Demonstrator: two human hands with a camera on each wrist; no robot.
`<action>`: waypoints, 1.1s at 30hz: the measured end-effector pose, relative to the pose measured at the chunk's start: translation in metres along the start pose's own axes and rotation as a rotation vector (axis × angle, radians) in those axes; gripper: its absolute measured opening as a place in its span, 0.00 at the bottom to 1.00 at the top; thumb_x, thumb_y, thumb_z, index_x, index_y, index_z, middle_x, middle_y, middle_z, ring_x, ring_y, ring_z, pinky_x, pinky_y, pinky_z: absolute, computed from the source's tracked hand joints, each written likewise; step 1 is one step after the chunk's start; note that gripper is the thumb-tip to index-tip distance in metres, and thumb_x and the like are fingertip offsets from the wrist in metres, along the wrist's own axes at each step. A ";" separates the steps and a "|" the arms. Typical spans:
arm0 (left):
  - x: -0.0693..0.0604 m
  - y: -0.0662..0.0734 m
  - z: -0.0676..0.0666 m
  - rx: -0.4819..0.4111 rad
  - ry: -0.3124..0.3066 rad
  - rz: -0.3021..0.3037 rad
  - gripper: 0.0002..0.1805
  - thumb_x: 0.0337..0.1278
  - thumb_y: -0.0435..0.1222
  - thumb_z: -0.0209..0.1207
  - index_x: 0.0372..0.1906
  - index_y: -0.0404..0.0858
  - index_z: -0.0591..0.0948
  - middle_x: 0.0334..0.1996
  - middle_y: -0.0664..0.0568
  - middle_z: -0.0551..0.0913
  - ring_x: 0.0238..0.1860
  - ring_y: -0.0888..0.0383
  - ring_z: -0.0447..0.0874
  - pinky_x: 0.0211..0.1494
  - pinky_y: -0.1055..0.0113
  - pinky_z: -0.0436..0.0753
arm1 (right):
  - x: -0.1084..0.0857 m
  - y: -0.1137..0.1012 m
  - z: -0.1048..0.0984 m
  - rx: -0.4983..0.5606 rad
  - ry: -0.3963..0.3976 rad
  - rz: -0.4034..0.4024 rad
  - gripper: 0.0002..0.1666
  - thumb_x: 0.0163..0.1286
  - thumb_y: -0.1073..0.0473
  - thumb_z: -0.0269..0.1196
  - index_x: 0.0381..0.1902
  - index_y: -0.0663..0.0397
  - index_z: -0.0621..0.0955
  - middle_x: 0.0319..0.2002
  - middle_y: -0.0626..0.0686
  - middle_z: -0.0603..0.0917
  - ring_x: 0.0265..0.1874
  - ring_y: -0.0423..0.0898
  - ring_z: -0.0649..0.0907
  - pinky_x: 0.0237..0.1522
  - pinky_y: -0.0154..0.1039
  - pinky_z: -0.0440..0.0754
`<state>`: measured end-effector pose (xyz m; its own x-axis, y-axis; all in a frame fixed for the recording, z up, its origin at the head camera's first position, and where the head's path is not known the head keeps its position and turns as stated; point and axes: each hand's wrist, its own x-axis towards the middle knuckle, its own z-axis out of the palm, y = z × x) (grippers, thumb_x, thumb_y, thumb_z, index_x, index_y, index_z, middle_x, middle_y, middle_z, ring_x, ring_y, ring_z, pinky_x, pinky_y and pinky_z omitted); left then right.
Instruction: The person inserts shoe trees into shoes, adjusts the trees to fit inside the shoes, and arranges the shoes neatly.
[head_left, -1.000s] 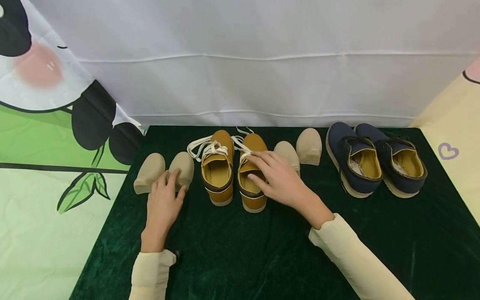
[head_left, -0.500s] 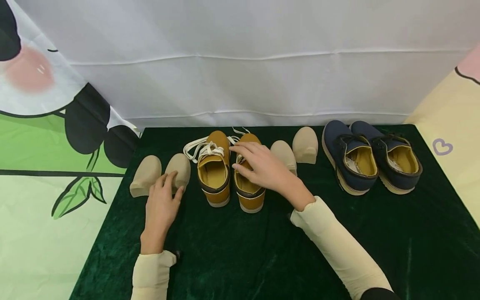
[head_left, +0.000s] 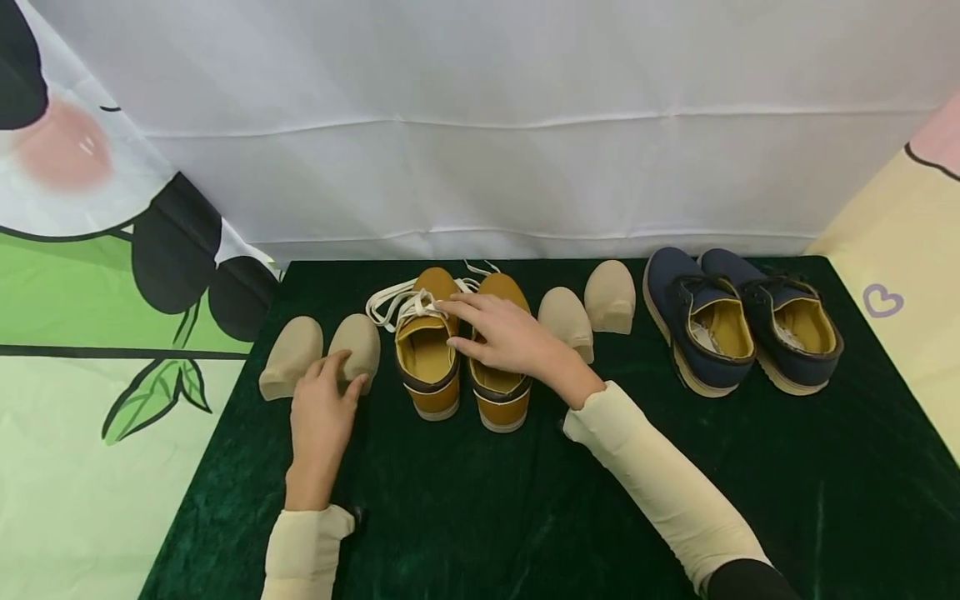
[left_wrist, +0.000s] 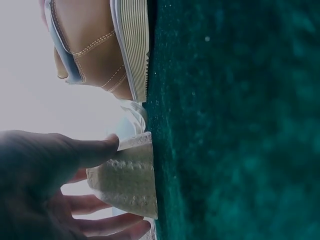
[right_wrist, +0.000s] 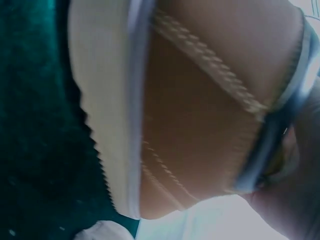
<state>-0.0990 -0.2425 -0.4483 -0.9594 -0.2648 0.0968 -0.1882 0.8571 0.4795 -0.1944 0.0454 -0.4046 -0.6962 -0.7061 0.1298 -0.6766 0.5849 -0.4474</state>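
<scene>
Two brown lace-up shoes stand side by side, the left one (head_left: 430, 354) and the right one (head_left: 501, 408). Over them reaches the right hand (head_left: 517, 340), fingertips at the left shoe's white laces (head_left: 420, 307); whether they touch is unclear. The right wrist view is filled by a brown shoe's side (right_wrist: 200, 115). At the left, the left hand (head_left: 321, 417) has its thumb and fingers spread around the near end of a beige shoe insert (head_left: 356, 343). In the left wrist view the thumb (left_wrist: 102, 150) lies by the insert's edge (left_wrist: 127, 180). Another beige insert (head_left: 292, 357) lies beside it.
Right of the brown shoes lie two more beige inserts (head_left: 566, 321) (head_left: 610, 296). Farther right stand two navy shoes (head_left: 693, 321) (head_left: 787, 325). Everything rests on a dark green cloth (head_left: 450, 517); a white cloth (head_left: 525, 183) hangs behind.
The right hand has moved left, from the right brown shoe toward the laces of the left one. The left hand stays at the same insert. The head view has shifted slightly.
</scene>
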 end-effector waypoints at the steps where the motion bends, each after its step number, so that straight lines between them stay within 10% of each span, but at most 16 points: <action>1: 0.000 0.000 0.000 -0.001 0.010 0.003 0.26 0.72 0.40 0.64 0.70 0.39 0.76 0.67 0.34 0.77 0.66 0.31 0.75 0.69 0.32 0.72 | 0.001 0.001 0.002 -0.001 -0.002 -0.002 0.35 0.81 0.41 0.57 0.80 0.37 0.65 0.78 0.55 0.69 0.74 0.56 0.73 0.75 0.58 0.70; 16: -0.006 0.004 -0.001 -0.023 0.092 0.057 0.23 0.74 0.39 0.61 0.68 0.36 0.77 0.65 0.35 0.81 0.62 0.34 0.82 0.63 0.36 0.78 | 0.004 0.007 0.016 0.005 0.033 -0.014 0.35 0.80 0.42 0.59 0.80 0.36 0.66 0.69 0.49 0.79 0.61 0.48 0.81 0.64 0.53 0.78; 33: -0.042 0.027 -0.037 -0.007 0.210 0.032 0.23 0.73 0.41 0.59 0.67 0.38 0.78 0.59 0.35 0.84 0.51 0.38 0.84 0.52 0.38 0.82 | 0.005 0.007 0.016 0.062 0.027 0.025 0.34 0.79 0.43 0.60 0.78 0.37 0.67 0.68 0.49 0.79 0.59 0.47 0.81 0.65 0.52 0.78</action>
<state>-0.0564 -0.2247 -0.4075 -0.8999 -0.3247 0.2912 -0.1565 0.8636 0.4792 -0.1986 0.0402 -0.4210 -0.7193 -0.6802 0.1416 -0.6435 0.5754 -0.5048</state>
